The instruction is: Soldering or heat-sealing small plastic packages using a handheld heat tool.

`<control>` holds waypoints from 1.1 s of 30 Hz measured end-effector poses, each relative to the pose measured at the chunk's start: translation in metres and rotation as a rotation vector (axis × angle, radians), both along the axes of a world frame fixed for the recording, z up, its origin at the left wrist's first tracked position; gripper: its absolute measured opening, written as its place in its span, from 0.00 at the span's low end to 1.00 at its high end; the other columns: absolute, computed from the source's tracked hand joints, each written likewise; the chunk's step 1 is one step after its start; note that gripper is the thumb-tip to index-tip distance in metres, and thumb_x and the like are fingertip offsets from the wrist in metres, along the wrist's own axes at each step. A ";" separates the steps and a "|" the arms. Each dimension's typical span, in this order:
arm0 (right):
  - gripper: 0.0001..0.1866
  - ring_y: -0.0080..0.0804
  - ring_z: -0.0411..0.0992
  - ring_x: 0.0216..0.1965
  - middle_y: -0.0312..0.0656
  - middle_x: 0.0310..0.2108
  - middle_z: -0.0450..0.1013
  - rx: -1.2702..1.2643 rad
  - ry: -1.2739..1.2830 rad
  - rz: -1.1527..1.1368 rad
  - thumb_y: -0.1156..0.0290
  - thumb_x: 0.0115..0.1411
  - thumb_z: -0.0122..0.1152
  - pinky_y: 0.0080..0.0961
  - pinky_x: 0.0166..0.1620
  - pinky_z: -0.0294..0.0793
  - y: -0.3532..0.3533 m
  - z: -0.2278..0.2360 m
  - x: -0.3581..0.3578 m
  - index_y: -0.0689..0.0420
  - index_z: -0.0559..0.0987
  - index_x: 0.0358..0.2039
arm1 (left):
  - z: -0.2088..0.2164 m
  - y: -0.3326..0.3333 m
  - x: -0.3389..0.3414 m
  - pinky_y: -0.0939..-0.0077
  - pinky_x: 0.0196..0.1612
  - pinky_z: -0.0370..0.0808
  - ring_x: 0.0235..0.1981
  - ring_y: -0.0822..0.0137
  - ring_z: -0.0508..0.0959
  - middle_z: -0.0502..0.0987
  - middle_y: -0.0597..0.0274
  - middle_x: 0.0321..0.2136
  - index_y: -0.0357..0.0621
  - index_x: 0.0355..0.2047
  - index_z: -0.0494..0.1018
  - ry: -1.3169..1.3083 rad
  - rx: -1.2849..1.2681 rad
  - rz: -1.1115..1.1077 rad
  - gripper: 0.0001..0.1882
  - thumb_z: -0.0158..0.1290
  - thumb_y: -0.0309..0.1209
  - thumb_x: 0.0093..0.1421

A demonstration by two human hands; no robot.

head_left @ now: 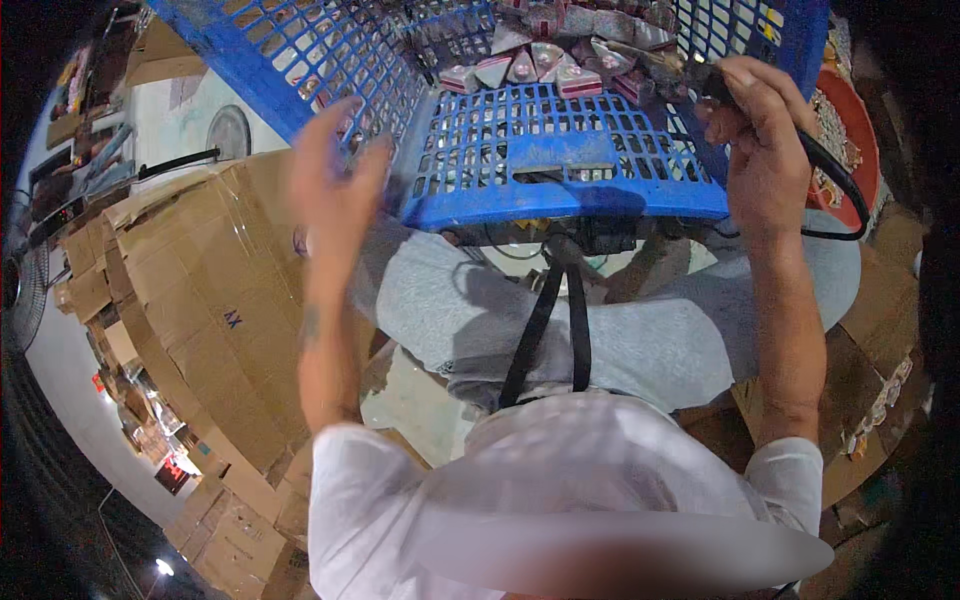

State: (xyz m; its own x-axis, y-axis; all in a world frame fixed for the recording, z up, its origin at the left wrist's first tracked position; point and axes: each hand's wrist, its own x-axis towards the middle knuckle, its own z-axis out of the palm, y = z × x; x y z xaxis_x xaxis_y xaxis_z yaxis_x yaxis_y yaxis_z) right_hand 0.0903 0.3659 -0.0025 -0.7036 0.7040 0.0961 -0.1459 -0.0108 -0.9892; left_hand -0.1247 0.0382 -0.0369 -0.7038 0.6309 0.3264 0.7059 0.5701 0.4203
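Note:
In front of me a blue plastic basket (560,185) with a lattice of slots leans with its opening toward me. Piled at its far end are several small wedge-shaped packets (545,62), white with dark red edges. By the basket's left wall my left hand (335,185) is raised, blurred by motion, thumb and fingers apart and holding nothing. At the right wall my right hand (765,125) is closed around a dark corded object (708,85) that is mostly hidden by the fingers. Its kind cannot be made out. A black cable (855,195) loops beside that hand.
A red bowl (860,130) with small pale pieces stands beyond my right hand. Flattened cardboard (220,310) covers the left side, near a fan (30,290). Black straps (560,330) hang between my legs below the basket.

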 end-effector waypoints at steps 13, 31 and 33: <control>0.13 0.28 0.71 0.25 0.45 0.35 0.75 -0.218 -0.214 -0.118 0.68 0.60 0.57 0.23 0.25 0.70 0.003 0.015 0.003 0.66 0.77 0.38 | -0.365 0.148 -0.109 0.56 0.60 0.68 0.58 0.42 0.68 0.65 0.40 0.57 0.41 0.59 0.61 -0.486 -0.354 0.527 0.38 0.60 0.35 0.47; 0.13 0.24 0.71 0.25 0.37 0.26 0.74 -0.117 -0.241 0.043 0.65 0.57 0.62 0.24 0.30 0.70 -0.018 0.002 -0.021 0.62 0.80 0.35 | -0.125 0.131 -0.016 0.62 0.54 0.70 0.51 0.52 0.71 0.70 0.51 0.49 0.44 0.52 0.69 -0.589 0.094 -0.219 0.36 0.68 0.29 0.40; 0.13 0.25 0.72 0.27 0.39 0.27 0.75 0.046 -0.223 0.146 0.65 0.57 0.63 0.24 0.31 0.71 -0.026 0.005 -0.018 0.62 0.80 0.35 | -0.089 0.123 0.014 0.64 0.53 0.74 0.56 0.54 0.70 0.68 0.53 0.54 0.44 0.53 0.68 -0.686 0.361 -0.244 0.35 0.65 0.24 0.41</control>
